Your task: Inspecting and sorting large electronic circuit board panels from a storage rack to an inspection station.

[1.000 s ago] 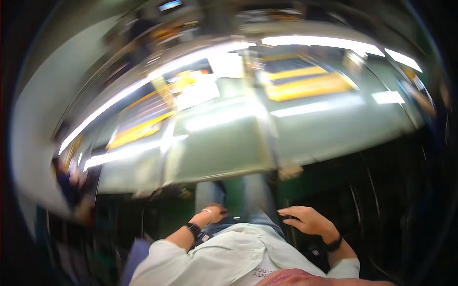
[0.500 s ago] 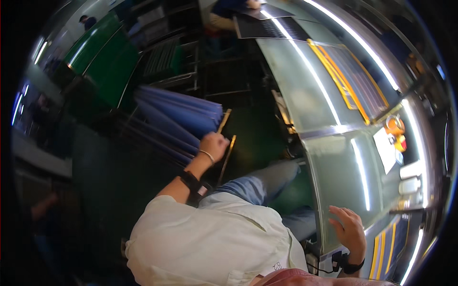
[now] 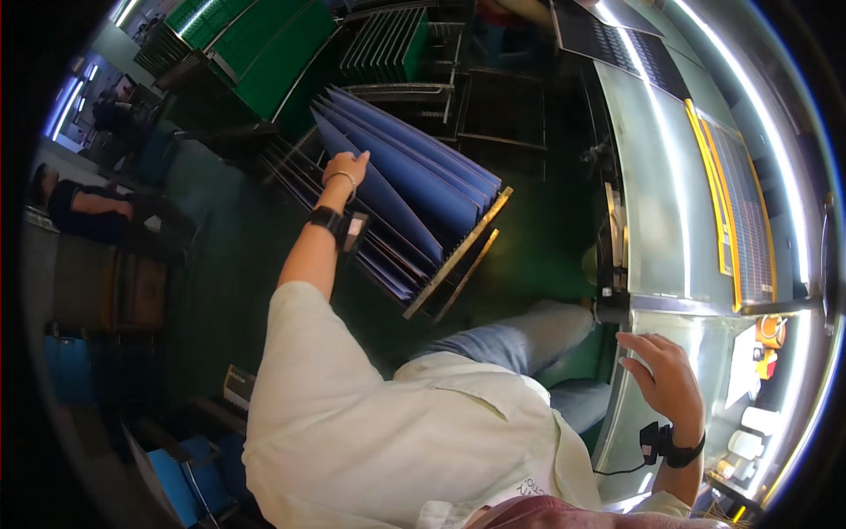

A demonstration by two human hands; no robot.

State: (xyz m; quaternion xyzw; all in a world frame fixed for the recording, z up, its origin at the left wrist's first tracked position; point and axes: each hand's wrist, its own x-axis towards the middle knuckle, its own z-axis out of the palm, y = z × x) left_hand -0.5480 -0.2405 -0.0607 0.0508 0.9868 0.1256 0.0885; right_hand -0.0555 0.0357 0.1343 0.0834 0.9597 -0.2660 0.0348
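Observation:
My left hand (image 3: 345,167) reaches far out to the left, its fingers closed at the upper edge of a flat blue panel (image 3: 379,194). That panel leans apart from several similar blue panels (image 3: 423,163) standing on edge in a slotted rack (image 3: 458,256). The fingertips are partly hidden, but they appear to grip the panel's edge. My right hand (image 3: 663,375) holds nothing; its fingers are stretched out over the near edge of the glass-topped table (image 3: 648,247). Both wrists carry a dark strap with a small device.
Yellow-edged framed screens (image 3: 740,203) and a dark perforated sheet (image 3: 617,48) lie on the table. White bottles (image 3: 753,432) and an orange tape roll (image 3: 769,331) sit at its right. Green panels (image 3: 388,44) stand in racks beyond. A person (image 3: 88,207) is at far left.
My left hand has moved from the rack's near end out to the upper edge of a blue panel. The view has swung left. My right hand stays open by the table.

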